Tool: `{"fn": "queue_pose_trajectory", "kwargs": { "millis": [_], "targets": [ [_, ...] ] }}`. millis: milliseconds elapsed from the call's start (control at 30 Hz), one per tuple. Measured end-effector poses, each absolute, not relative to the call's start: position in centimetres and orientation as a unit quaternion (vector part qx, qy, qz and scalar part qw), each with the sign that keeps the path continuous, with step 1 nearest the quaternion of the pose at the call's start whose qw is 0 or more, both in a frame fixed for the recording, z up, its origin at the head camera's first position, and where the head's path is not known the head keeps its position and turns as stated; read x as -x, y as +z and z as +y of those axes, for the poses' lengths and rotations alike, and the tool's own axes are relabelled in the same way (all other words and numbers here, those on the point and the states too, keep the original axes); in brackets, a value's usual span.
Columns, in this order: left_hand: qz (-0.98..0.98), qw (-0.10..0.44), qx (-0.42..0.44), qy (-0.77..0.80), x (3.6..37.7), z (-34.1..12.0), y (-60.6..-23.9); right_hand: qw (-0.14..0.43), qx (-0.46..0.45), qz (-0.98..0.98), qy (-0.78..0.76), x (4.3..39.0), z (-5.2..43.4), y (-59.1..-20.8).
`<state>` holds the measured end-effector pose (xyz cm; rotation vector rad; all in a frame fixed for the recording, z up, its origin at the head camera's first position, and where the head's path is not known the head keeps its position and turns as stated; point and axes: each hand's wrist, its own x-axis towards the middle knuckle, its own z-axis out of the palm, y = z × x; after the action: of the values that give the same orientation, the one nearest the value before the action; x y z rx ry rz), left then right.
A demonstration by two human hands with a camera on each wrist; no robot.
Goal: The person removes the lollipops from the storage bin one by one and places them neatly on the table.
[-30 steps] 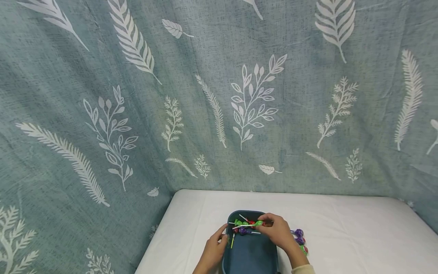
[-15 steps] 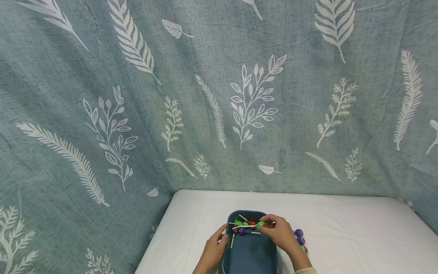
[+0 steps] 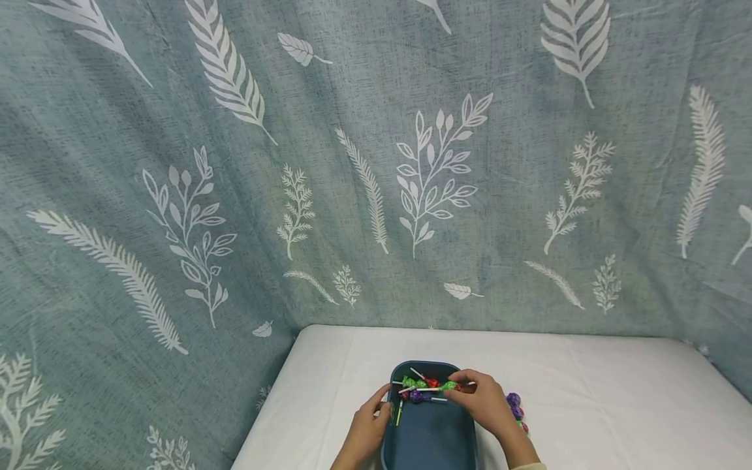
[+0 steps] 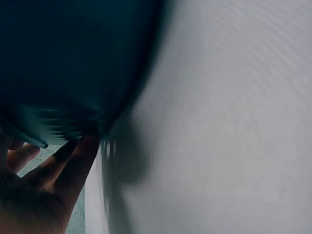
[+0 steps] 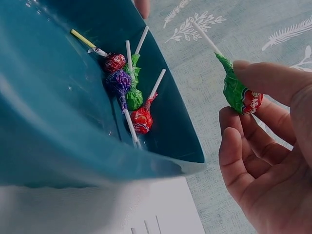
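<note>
Your surface (image 3: 587,385) is covered in a plain white cloth, slightly creased, and it runs up against a grey-green backdrop printed with white leaves. A dark teal tray (image 3: 427,444) sits directly on it near your edge, a little left of the middle, with a few wrapped lollipops inside at its far end. Just beside the tray's right side, a small cluster of loose lollipops (image 3: 515,409) in purple and green wrappers lies on the cloth.
</note>
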<state>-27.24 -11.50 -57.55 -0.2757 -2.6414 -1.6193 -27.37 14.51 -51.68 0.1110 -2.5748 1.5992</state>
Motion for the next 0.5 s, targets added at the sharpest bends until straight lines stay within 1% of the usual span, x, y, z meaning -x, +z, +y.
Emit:
{"fn": "queue_pose_trajectory", "kwargs": {
  "millis": [133,500],
  "targets": [
    [-0.851,0.012,0.086,-0.518,27.25,-11.48,-57.60,0.056,-0.037,-0.847,0.528,27.32,14.62,-51.76],
    [-0.849,0.025,0.091,-0.520,27.22,-11.40,-57.52,0.055,-0.028,-0.848,0.526,27.05,15.02,-51.53]
  ]
}}
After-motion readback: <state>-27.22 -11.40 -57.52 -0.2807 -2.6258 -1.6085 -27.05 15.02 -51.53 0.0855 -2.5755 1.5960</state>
